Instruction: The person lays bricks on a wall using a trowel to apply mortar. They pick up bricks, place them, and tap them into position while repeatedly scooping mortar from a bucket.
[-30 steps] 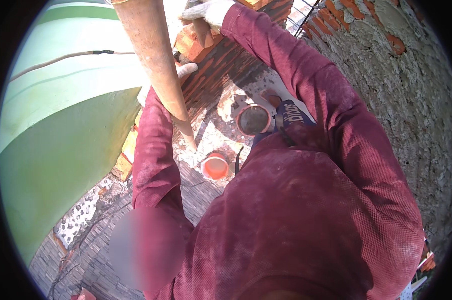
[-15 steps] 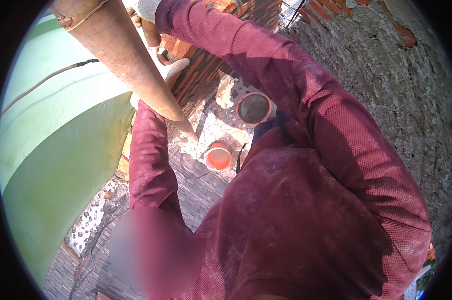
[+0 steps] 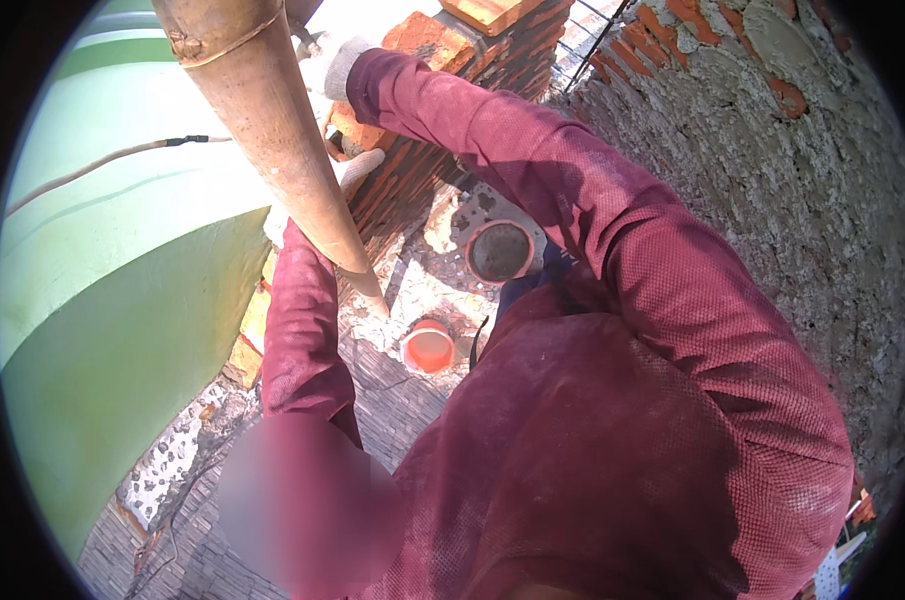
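Sighting from above, we locate the brick [image 3: 356, 130] atop the wall [image 3: 418, 150] between our right hand [image 3: 330, 68] and left hand [image 3: 355, 172], both near, long axis unclear. The pole [image 3: 263, 120] partly hides the left grip; we cannot tell either grip's opening or hold.
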Demonstrator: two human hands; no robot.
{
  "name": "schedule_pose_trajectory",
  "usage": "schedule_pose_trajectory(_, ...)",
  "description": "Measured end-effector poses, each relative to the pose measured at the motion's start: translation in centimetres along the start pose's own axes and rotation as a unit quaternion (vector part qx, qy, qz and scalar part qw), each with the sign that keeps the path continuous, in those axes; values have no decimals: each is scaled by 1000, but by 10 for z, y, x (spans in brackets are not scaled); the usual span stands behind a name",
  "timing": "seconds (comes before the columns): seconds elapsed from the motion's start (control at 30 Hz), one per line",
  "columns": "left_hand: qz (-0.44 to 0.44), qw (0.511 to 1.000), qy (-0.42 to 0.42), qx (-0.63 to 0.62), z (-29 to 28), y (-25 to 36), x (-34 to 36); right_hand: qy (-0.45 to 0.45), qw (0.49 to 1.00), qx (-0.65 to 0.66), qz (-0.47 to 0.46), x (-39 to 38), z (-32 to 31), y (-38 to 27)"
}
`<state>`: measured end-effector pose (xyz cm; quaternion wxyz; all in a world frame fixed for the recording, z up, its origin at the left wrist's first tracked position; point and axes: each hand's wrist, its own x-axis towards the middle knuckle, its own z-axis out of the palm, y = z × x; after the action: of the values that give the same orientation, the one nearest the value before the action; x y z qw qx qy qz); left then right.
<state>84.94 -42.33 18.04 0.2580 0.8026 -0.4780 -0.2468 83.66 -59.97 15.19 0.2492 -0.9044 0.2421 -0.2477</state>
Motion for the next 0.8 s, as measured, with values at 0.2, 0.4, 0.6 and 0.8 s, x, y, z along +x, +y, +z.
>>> schedule_pose_trajectory(0.2, -64, 990, 8, 127, -2, -40, -5, -66, 993, 101, 21, 3, -32, -10)
schedule_pose_trajectory(0.4, 15, 999, 4, 43, -2, -11, -7, 59, 988, -116, -81, -13, -4, 18)
schedule_pose_trajectory(0.6, -7, 997, -44, 66, -5, -12, 4, -2, 978, 179, 103, -9, -19, 21)
schedule_pose_trajectory(0.8, 49, 985, 131, 102, -21, -131, -23, 0, 993, 103, -56, -141, -158, 62)
